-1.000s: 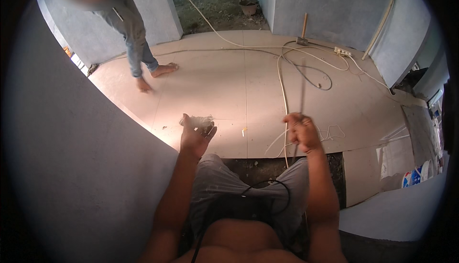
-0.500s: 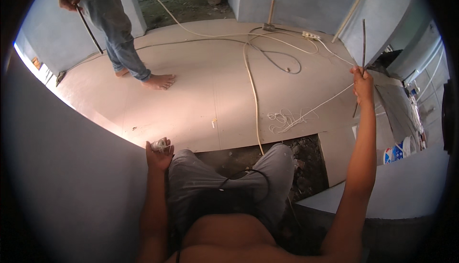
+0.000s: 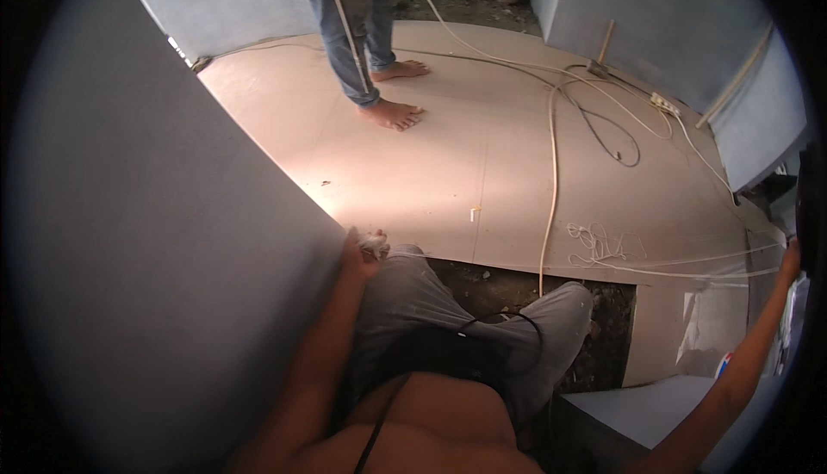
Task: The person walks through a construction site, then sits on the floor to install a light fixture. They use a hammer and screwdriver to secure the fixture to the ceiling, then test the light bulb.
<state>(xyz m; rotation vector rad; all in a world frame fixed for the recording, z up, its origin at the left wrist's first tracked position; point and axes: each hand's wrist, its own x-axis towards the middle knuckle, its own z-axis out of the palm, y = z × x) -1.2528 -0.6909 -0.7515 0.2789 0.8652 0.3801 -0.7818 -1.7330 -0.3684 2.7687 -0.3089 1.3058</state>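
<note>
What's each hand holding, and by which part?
Left hand: white string bundle, by its body. Right hand: near the picture's edge, hold cannot be told.

The right hand (image 3: pixel 792 260) is partly hidden.

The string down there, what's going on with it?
The left hand holds a bundle of string, close by the wall. The right hand is out at the far right edge, with string running toward it; its grip is hard to see. More string lies tangled on the floor. Another person stands there, holding a rod.
</note>
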